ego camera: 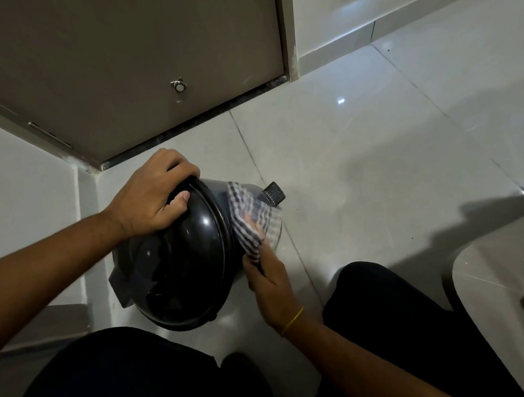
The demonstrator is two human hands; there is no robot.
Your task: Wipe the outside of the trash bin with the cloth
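Note:
A round black trash bin [191, 255] stands tilted on the tiled floor, its domed lid facing me and a grey liner edge poking out at its left. My left hand [154, 195] grips the top rim of the bin. My right hand [265, 277] presses a grey-and-white checked cloth [250, 219] against the bin's right outer side. The bin's black foot pedal [273, 193] sticks out at the far side.
A brown door [125, 54] with a metal stopper [178, 86] is closed just behind the bin. White wall on the left, glossy floor tiles [378, 159] to the right. My dark-trousered knees [400, 312] flank the bin. A pale rounded surface [499, 271] sits at right.

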